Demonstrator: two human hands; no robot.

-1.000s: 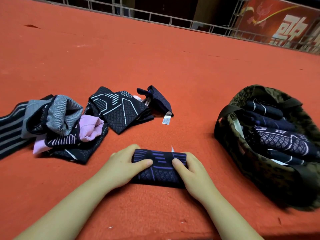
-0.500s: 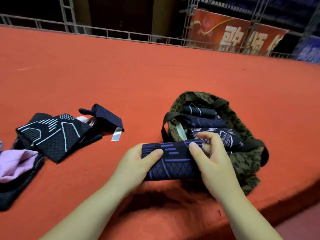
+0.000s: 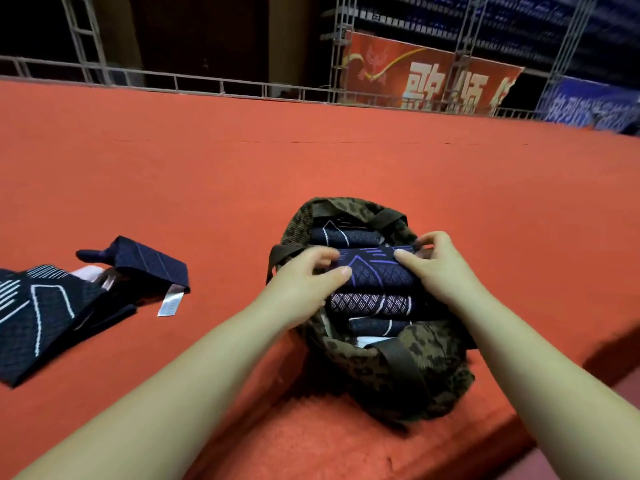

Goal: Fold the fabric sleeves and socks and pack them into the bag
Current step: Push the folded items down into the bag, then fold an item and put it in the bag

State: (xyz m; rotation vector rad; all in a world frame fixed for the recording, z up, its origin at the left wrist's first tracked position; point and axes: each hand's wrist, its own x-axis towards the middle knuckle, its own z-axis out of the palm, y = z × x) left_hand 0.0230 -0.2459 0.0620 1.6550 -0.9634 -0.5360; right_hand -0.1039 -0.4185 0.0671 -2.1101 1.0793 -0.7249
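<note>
A folded navy sleeve with purple lines (image 3: 375, 271) is held over the open mouth of the camouflage bag (image 3: 415, 372). My left hand (image 3: 304, 282) grips its left end and my right hand (image 3: 436, 261) grips its right end. Inside the bag lie several folded navy pieces, one behind the held sleeve (image 3: 346, 235) and others in front of it (image 3: 370, 304). To the left, on the red carpet, lies a flat navy sleeve with white lines (image 3: 38, 317) and a small navy piece with a white tag (image 3: 149, 263).
The red carpeted platform (image 3: 242, 174) stretches far behind the bag. Its front edge drops off at the lower right, close to the bag. A metal railing (image 3: 207, 86) and red banner (image 3: 426, 79) stand at the back.
Both hands carried the folded sleeve from the carpet in front of me rightward and over the bag's opening. My view turned right, so the pile of unfolded pieces slid out at left.
</note>
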